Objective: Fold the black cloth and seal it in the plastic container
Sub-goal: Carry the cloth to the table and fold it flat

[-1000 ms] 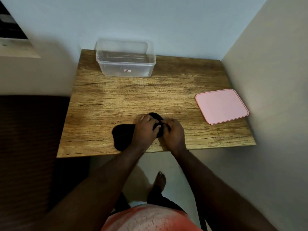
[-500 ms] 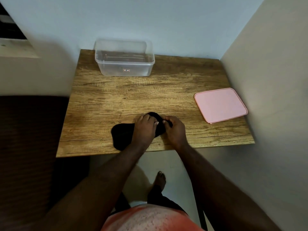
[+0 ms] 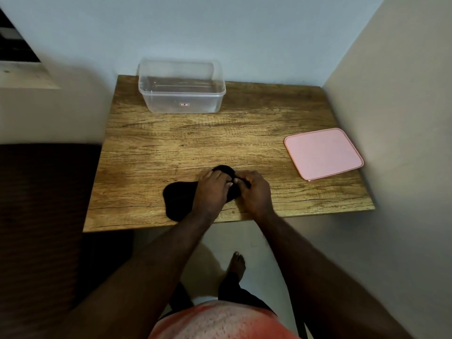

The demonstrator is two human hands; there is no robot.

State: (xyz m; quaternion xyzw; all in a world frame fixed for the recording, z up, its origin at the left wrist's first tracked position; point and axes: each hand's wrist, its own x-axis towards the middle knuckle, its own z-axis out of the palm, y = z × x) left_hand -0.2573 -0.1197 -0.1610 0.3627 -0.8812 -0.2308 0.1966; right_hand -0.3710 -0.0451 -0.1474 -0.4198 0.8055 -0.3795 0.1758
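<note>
Black cloth (image 3: 178, 199), well apart from the plastic container (image 3: 181, 94), is pinned under my flat left hand (image 3: 210, 192) so my right hand (image 3: 254, 194), pinching its edge, can fold it.

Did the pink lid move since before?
No. The pink lid lies at the same spot by the right edge of the table, as far from the clear container as before.

The cloth (image 3: 177, 199) lies on the bench (image 3: 171, 143) near its front edge. Well behind the cloth, at the back edge, stands the container (image 3: 182, 94). The lid (image 3: 322, 152) lies right of the cloth and slightly behind it. The left hand (image 3: 211, 192) rests on the cloth; the right hand (image 3: 255, 192) pinches its right end.
</note>
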